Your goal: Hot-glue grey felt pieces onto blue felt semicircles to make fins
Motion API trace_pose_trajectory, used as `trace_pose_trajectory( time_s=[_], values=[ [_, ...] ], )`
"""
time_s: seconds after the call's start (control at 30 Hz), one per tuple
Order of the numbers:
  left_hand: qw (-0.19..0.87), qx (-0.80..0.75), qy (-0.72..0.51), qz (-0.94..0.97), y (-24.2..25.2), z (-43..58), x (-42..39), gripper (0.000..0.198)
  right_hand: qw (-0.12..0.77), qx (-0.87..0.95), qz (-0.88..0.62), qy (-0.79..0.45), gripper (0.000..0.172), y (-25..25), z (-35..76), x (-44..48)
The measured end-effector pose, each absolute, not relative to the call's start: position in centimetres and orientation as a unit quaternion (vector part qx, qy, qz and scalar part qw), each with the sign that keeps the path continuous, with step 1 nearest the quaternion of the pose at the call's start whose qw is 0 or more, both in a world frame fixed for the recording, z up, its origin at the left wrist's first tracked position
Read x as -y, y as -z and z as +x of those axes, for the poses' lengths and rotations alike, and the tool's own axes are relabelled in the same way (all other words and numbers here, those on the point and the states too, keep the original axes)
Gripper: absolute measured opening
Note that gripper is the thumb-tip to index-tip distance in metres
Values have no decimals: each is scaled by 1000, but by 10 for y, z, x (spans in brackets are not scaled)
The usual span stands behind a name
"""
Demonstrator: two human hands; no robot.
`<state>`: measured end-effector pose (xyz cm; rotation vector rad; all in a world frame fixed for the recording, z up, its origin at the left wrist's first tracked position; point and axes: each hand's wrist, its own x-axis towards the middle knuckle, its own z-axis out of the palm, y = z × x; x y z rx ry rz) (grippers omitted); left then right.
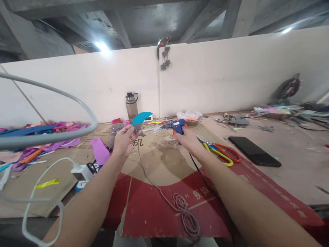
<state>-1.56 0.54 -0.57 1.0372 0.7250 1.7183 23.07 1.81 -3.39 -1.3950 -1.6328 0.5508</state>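
Observation:
My left hand (125,140) is closed in a pinch on a curved piece of blue and grey sheet material (142,117), raised above the cardboard. A thin grey cord (151,183) hangs from the same fingers and runs down to a loose coil near the front edge. My right hand (189,138) is wrapped round the handle of a blue and orange glue gun (177,126). The gun's nozzle points left, towards the blue piece but apart from it. A black power cable (197,168) trails from the gun beneath my right forearm.
Scissors with red and yellow handles (226,152) and a black phone (253,151) lie at the right. Coloured scraps (59,137) and a white charger (82,172) are at the left. A bottle (132,107) stands behind. A pale looped tube (87,120) crosses the left foreground.

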Motion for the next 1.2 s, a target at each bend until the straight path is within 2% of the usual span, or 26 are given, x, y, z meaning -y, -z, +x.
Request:
trace_pose_trajectory(
  time_s=[0.1, 0.17, 0.3, 0.43, 0.67, 1.2],
  values=[
    [482, -311, -704, 417, 7, -13, -4, 13, 543, 608, -484, -319, 25, 14, 218, 5],
    [483, -321, -704, 411, 7, -10, -3, 13, 565, 619, -420, -348, 22, 4, 210, 20],
    [490, -332, -689, 419, 8, -4, 2, 16, 521, 692, -372, -333, 13, -2, 199, 38],
    [486, -328, -683, 435, 11, 1, 4, 19, 486, 731, -388, -282, 18, 3, 195, 41],
    [475, -331, -680, 450, 13, 5, 6, 17, 484, 771, -379, -168, 17, 6, 193, 43],
    [463, -342, -676, 461, 11, 10, 11, 20, 463, 787, -380, -148, 26, 9, 190, 41]
  ],
)
